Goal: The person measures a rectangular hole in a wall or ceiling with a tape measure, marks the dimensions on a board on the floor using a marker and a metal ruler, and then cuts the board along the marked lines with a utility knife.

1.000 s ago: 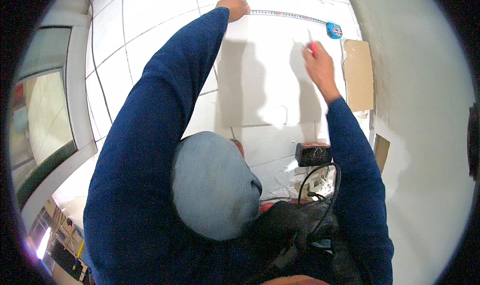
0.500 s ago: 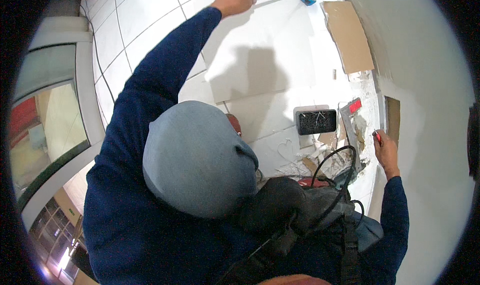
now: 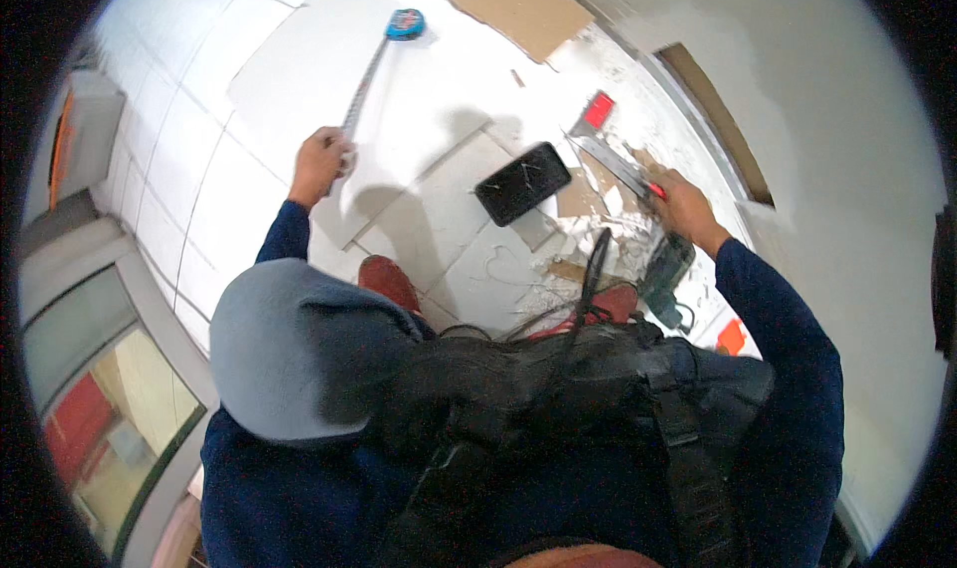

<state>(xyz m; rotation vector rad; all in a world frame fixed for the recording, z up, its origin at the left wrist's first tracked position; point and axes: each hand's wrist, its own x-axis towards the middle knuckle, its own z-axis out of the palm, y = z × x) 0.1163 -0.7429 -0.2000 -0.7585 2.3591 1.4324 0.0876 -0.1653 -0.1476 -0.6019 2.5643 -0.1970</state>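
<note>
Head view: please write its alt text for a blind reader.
A person's left hand holds the pulled-out end of a blue tape measure. The right hand, with a small red object, is close to a red-handled metal tool among scraps.

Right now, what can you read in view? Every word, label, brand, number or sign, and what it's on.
No legible text anywhere.
Blue tape measure: markings on the case, too small and blurred to read.
Tape blade, running to the left hand: scale too blurred to read.
Only clear sign: a heart outline on the floor, no lettering visible with it.
</note>
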